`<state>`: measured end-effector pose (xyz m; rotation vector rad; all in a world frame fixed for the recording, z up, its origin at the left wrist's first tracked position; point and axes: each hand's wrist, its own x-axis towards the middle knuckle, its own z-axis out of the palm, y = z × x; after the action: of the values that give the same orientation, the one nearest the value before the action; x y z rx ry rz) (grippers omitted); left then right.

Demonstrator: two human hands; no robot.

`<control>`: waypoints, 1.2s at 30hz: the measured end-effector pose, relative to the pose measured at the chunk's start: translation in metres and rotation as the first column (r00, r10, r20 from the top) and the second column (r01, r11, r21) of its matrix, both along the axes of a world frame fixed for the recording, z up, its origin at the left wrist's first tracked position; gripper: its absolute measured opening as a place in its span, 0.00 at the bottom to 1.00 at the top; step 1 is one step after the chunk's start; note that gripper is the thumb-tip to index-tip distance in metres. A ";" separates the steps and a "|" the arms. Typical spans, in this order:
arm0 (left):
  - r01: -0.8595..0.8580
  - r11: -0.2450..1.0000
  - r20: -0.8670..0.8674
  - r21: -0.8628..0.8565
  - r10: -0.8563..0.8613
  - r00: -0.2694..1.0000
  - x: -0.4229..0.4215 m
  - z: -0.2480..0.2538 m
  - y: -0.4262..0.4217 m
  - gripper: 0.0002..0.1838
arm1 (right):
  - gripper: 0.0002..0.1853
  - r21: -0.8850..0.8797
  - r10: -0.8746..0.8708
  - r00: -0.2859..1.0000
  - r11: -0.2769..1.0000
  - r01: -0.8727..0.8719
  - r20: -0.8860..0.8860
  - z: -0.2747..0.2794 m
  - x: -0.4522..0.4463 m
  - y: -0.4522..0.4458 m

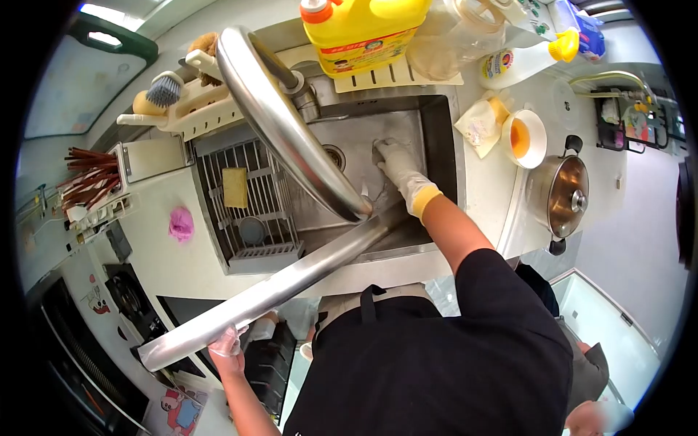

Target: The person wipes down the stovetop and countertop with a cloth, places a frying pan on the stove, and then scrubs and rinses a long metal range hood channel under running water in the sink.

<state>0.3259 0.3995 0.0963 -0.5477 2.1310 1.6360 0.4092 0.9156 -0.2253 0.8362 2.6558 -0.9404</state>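
Note:
My left hand (pixel 227 343), in a thin clear glove, grips the lower end of a long stainless steel strip (pixel 269 294). The strip slants up to the right, its far end inside the metal sink (pixel 349 134). Down in the basin is my right hand (pixel 396 163), wearing a whitish glove with a yellow cuff. Its fingers curl around something small and greyish that I cannot make out. A big curved faucet (pixel 283 120) arches over the sink, its spout just above the strip. The drain (pixel 333 156) lies left of my right hand.
A drying rack (pixel 251 196) carrying a yellow sponge (pixel 235 187) fills the sink's left side. Behind stand a yellow jug (pixel 363 36) and a clear plastic container (pixel 454 40). On the right are a bowl (pixel 534 138) and a lidded pot (pixel 560 196). Another person (pixel 587 370) is at lower right.

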 end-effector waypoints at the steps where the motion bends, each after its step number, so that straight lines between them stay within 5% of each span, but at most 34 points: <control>1: 0.004 1.000 -0.009 0.015 -0.004 1.000 0.001 -0.003 -0.003 0.14 | 0.19 -0.104 0.172 0.981 0.981 -0.162 0.092 -0.007 -0.009 -0.004; 2: 0.010 1.000 -0.016 0.023 -0.010 1.000 0.003 -0.003 -0.010 0.15 | 0.19 -0.119 0.182 0.979 0.978 -0.171 0.090 -0.013 -0.020 -0.016; 4: 0.038 0.999 -0.010 0.027 -0.038 0.999 0.000 -0.010 -0.027 0.16 | 0.14 -0.412 -0.136 0.881 0.845 0.342 0.452 -0.017 -0.043 -0.039; 5: 0.031 0.999 -0.006 0.024 -0.031 0.999 0.000 -0.010 -0.023 0.16 | 0.14 -0.415 -0.128 0.886 0.847 0.331 0.446 -0.013 -0.040 -0.042; 7: 0.035 0.999 0.023 0.006 -0.035 0.999 -0.002 -0.007 -0.014 0.18 | 0.15 -0.334 -0.121 0.984 0.929 0.159 0.131 0.003 -0.015 -0.038; 11: 0.047 0.996 0.085 0.078 -0.053 0.995 -0.008 -0.013 -0.008 0.21 | 0.13 -0.349 -0.132 0.988 0.925 0.152 0.082 0.005 0.027 -0.006; 13: 0.092 0.990 0.119 0.103 -0.104 0.988 -0.016 -0.028 -0.020 0.18 | 0.11 -0.552 -0.326 0.891 0.701 0.452 0.315 0.043 0.039 -0.001; 16: 0.138 0.976 0.155 0.169 -0.165 0.974 -0.031 -0.039 -0.025 0.12 | 0.09 -0.694 -0.382 0.907 0.606 0.390 0.176 0.067 0.045 -0.002; 18: 0.133 0.968 0.184 0.213 -0.173 0.968 -0.044 -0.064 -0.042 0.10 | 0.13 -0.664 -0.384 0.921 0.672 0.328 0.066 0.039 0.047 -0.009; 21: 0.136 0.958 0.176 0.254 -0.184 0.967 -0.056 -0.072 -0.037 0.12 | 0.29 -0.159 -0.227 0.936 0.948 0.276 0.270 0.072 0.037 -0.015; 29: 0.060 0.953 0.295 0.297 -0.151 0.943 -0.064 -0.109 -0.052 0.19 | 0.31 -0.037 -0.096 0.928 0.992 0.117 0.361 0.109 0.022 -0.032; 35: 0.141 0.935 0.267 0.324 -0.233 0.935 -0.074 -0.107 -0.042 0.24 | 0.27 -0.142 -0.147 0.984 0.977 0.161 0.105 0.101 0.025 -0.030; 36: 0.137 0.934 0.262 0.331 -0.231 0.937 -0.071 -0.104 -0.039 0.26 | 0.28 -0.047 -0.079 0.992 0.995 0.084 0.096 0.093 0.029 -0.026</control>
<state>0.2548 0.3602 -0.0074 -0.4438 1.6190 1.6210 0.4382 0.8900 -0.1319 0.9592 2.5245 -0.9582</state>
